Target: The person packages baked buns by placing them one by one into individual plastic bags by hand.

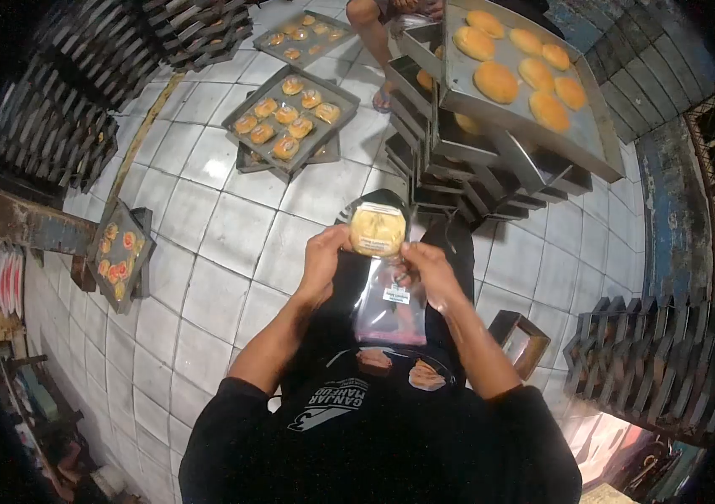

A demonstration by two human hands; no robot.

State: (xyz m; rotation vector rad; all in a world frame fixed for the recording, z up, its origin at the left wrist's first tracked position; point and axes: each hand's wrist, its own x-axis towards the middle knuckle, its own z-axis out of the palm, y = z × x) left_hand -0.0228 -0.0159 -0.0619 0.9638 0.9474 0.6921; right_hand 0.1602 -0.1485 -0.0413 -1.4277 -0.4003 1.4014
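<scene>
A flat round bun (377, 228) in a clear printed plastic wrapper is held up between both hands, over my lap. My left hand (328, 259) pinches its left edge with the fingers closed. At the lower right corner of the wrapper, my right hand (430, 267) grips it between thumb and fingers. Just below, clear plastic bags (391, 315) with a white printed label lie on my lap.
Plain buns (495, 82) fill a tray (597, 139) atop criss-crossed stacked trays at the right. Wrapped buns lie on a tray (330, 144) ahead; more trays stand left. Another person's leg (372, 34) is at the top. A metal tin (519, 343) sits right.
</scene>
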